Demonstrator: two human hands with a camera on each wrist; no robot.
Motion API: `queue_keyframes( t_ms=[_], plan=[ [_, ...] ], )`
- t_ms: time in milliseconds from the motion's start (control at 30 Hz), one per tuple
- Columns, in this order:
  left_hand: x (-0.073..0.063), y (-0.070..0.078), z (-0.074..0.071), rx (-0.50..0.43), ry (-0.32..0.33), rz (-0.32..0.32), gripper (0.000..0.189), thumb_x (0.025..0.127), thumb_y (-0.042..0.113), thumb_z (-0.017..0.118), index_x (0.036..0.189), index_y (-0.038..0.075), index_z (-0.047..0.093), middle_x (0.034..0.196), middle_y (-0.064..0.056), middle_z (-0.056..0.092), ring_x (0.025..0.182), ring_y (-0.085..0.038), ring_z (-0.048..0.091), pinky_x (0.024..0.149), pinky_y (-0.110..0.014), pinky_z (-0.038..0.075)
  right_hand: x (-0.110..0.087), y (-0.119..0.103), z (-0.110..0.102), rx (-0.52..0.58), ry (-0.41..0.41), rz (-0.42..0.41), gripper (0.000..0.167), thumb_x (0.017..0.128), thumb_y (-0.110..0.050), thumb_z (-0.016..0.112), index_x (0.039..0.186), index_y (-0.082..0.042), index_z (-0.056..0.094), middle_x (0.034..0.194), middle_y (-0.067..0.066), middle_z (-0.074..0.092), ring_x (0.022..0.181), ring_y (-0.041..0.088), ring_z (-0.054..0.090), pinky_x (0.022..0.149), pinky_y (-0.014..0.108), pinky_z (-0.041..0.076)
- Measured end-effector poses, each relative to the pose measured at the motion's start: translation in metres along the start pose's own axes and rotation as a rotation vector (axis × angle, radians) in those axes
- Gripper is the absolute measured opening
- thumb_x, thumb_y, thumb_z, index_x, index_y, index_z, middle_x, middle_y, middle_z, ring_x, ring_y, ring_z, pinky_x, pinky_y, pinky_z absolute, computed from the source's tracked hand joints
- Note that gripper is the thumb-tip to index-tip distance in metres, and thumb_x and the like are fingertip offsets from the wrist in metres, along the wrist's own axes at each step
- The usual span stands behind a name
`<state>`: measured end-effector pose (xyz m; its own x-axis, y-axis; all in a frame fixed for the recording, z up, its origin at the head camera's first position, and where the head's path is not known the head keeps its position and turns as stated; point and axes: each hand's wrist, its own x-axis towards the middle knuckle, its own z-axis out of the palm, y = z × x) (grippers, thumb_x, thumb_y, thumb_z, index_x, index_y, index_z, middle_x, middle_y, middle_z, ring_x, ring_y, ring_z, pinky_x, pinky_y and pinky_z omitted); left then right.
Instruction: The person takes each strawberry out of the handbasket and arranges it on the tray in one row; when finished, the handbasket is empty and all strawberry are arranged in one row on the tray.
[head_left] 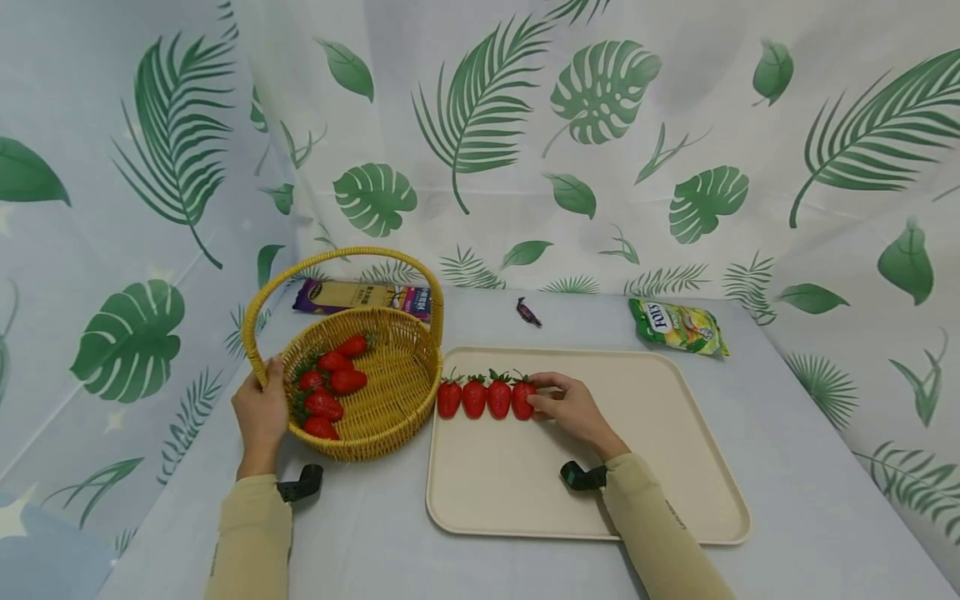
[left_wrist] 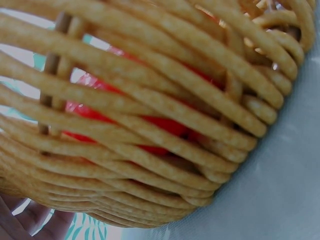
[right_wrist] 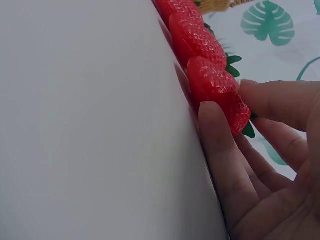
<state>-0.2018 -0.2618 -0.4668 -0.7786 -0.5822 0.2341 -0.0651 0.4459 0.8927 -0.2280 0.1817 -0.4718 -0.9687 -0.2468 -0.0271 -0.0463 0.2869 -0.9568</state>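
Observation:
On the left, a yellow woven basket [head_left: 405, 417] with a tall hoop handle has several red strawberries [head_left: 324, 405] heaped along its left side. My left hand [head_left: 262, 407] grips the basket where handle and rim meet. Its fingers show only at the lower corner of the left wrist view, beside the weave [left_wrist: 150, 130]. Several strawberries stand in a tight row at the upper left of a beige tray [head_left: 570, 492], leaves pointing away from me. My right hand [head_left: 572, 410] pinches the rightmost strawberry [right_wrist: 215, 87] between thumb and fingers.
Behind the basket lies a purple and tan snack packet [head_left: 360, 296]. A small dark wrapped candy [head_left: 528, 312] is behind the tray. Farther right sits a green candy bag [head_left: 678, 327]. Leaf-printed cloth hangs at the back and left of the pale table.

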Motion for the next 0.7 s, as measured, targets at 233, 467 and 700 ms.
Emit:
queue_keyframes(
  t_ms=[233,467,700],
  plan=[
    [0.000,0.000,0.000,-0.007,-0.002,-0.011,0.058,0.101,0.053,0.042,0.091,0.000,0.064,0.067,-0.004,0.047,0.058,-0.019,0.039,0.057,-0.032,0.032,0.007,0.018,-0.013,0.006,0.121,0.067,0.035,0.096,-0.016,0.063,0.127,0.001,0.059,0.125,0.021,0.057,0.086,0.026,0.069,0.073,0.033,0.057],
    [0.001,-0.001,0.001,-0.011,0.006,0.000,0.060,0.100,0.054,0.042,0.090,0.000,0.064,0.069,-0.005,0.050,0.060,-0.019,0.040,0.058,-0.032,0.032,0.012,-0.004,-0.012,0.038,0.254,0.021,0.034,0.097,-0.017,0.062,0.124,0.004,0.060,0.123,0.020,0.060,0.108,0.037,0.062,0.080,0.028,0.055],
    [0.002,-0.001,0.002,-0.010,0.014,0.007,0.057,0.102,0.050,0.043,0.091,-0.001,0.065,0.072,-0.008,0.052,0.062,-0.020,0.041,0.061,-0.032,0.033,0.020,-0.053,0.027,0.035,0.119,-0.095,0.030,0.097,-0.017,0.062,0.121,0.003,0.062,0.119,0.018,0.062,0.102,0.040,0.063,0.087,0.038,0.053]
  ],
)
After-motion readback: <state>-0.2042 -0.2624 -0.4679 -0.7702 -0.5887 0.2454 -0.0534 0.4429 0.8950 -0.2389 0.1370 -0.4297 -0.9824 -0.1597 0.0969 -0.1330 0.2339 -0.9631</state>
